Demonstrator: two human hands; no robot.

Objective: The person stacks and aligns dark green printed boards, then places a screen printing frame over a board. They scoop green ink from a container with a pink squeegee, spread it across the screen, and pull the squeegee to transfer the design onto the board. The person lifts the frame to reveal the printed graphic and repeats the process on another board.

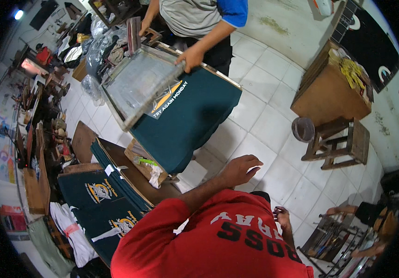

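My left hand [242,170] is in front of my red shirt, with loosely curved fingers and a gap to the thumb; nothing is in it. Lower and to the right, my right hand [281,217] hangs by my side, fingers loosely bent and apart, and no held thing shows. Nearest to my left hand is dark green fabric [204,109] spread over a board, bearing an orange and white print [168,99]. Across from me, a co-worker's hand [192,58] rests on a tilted screen-printing frame [137,83] that partly covers the print. Their other hand is by a wooden-handled block [133,37].
To the left, printed dark green panels [95,192] lie beside upright boards. A green cutter-like tool [146,161] lies by the board's near corner. On the right stand a wooden stool [343,143], a round bin [303,129] and a wooden cabinet [331,88]. Tiled floor [269,125] lies between.
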